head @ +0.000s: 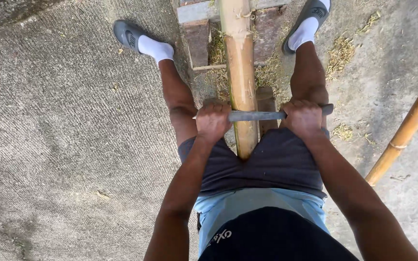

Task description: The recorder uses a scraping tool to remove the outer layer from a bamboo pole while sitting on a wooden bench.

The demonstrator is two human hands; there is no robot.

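The left hand (pixel 212 121) and right hand (pixel 303 117) are clamped on opposite ends of a flat blade (pixel 256 115), laid squarely across the bamboo pole (pixel 241 72) braced between the thighs for even scraping pressure.

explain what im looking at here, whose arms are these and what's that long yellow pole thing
The one picture comes from a camera worn on a person's head, looking straight down, so the arms and legs are their own. They straddle a thick bamboo pole that rests on wooden blocks on the concrete ground. The left hand and right hand each grip one end of a flat metal blade laid across the pole. Shavings lie scattered about, and a second, thinner bamboo pole lies at the right.
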